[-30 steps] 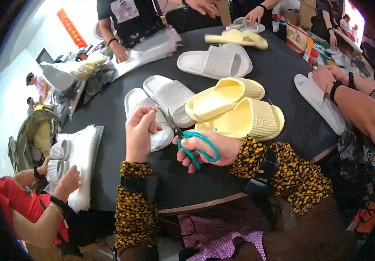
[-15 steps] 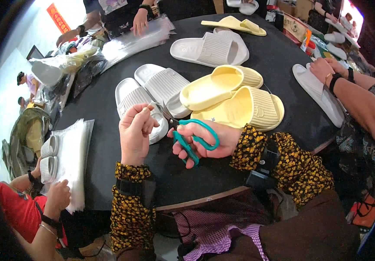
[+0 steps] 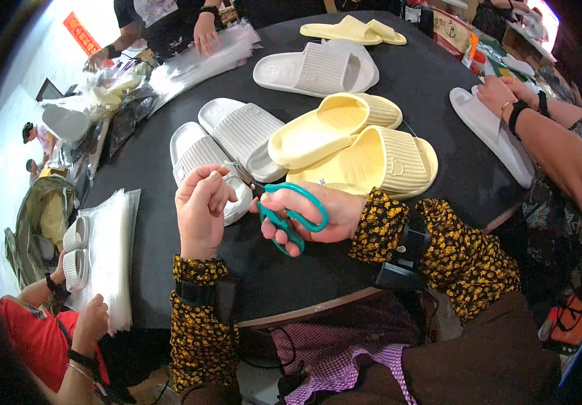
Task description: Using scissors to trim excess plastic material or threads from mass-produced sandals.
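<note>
My right hand (image 3: 335, 209) holds scissors with teal handles (image 3: 272, 221), its thumb and fingers in the loops. The dark blades point to the left, toward my left hand (image 3: 200, 212). That left hand is closed in a pinch with its fingertips at the blade tips. A pale thin bit shows at the fingertips, too small to name. Just beyond both hands lies a pair of grey ribbed slides (image 3: 243, 131), partly covered by my left hand. Beside them a pair of yellow slides (image 3: 402, 162) lies overlapped, one leaning on the other.
Farther back are more grey slides (image 3: 297, 71) and a yellow pair (image 3: 351, 30) on the black table (image 3: 162, 283). Clear plastic bags (image 3: 119, 270) lie at left, where a co-worker handles small slides (image 3: 75, 266). Another co-worker at right holds a white slide (image 3: 490, 135).
The view has shifted slightly, so the slides and both my hands appear a little farther left. My grip on the scissors and the left-hand pinch look the same.
</note>
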`<move>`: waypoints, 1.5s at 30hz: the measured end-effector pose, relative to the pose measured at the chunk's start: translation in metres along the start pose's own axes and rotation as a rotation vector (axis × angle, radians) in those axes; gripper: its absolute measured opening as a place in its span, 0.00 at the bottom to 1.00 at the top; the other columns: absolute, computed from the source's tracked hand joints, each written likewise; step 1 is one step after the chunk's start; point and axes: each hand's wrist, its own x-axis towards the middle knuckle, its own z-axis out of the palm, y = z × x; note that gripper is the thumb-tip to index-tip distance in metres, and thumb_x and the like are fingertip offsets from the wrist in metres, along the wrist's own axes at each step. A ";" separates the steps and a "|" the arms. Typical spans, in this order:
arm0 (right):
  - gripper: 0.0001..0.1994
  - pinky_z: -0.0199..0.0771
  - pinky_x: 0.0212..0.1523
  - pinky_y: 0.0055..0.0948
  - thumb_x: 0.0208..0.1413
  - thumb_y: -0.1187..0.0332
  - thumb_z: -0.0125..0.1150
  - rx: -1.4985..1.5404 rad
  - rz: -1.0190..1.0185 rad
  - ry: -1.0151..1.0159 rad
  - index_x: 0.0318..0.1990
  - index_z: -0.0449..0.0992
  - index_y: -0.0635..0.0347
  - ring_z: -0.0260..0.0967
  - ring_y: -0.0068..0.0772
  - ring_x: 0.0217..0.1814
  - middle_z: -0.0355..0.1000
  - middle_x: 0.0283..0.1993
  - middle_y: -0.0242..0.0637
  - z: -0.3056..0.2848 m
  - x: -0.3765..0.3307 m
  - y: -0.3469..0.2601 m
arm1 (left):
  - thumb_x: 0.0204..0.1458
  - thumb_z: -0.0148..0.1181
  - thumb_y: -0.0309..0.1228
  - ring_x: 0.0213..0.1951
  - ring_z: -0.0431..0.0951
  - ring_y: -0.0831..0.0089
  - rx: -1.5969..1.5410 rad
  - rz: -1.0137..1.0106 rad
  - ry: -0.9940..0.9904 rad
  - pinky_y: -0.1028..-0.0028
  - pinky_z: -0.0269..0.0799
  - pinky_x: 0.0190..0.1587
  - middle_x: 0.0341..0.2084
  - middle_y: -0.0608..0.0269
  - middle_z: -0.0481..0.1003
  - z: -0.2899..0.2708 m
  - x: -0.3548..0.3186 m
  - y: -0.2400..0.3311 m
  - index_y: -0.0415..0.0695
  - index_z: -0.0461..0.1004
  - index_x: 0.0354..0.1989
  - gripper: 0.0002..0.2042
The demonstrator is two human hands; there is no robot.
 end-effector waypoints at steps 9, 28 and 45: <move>0.13 0.64 0.13 0.22 0.55 0.56 0.54 -0.061 -0.097 0.107 0.37 0.69 0.56 0.65 0.20 0.19 0.69 0.24 0.33 0.004 -0.004 -0.002 | 0.54 0.49 0.24 0.13 0.54 0.86 0.045 -0.001 0.040 0.79 0.60 0.22 0.10 0.75 0.58 -0.005 0.002 -0.002 0.34 0.72 0.35 0.07; 0.18 0.66 0.17 0.22 0.56 0.55 0.51 -0.240 -0.091 0.034 0.44 0.68 0.62 0.64 0.21 0.20 0.68 0.25 0.34 -0.008 0.001 -0.001 | 0.59 0.43 0.25 0.09 0.47 0.87 0.086 0.260 0.086 0.82 0.45 0.13 0.08 0.76 0.53 -0.018 -0.097 0.064 0.32 0.68 0.40 0.10; 0.18 0.59 0.16 0.16 0.59 0.56 0.49 -0.337 -0.110 0.122 0.47 0.66 0.62 0.58 0.13 0.20 0.64 0.25 0.26 -0.003 -0.004 0.003 | 0.57 0.49 0.27 0.12 0.50 0.86 0.346 0.066 0.844 0.80 0.49 0.16 0.11 0.75 0.55 -0.118 -0.317 0.042 0.35 0.70 0.41 0.09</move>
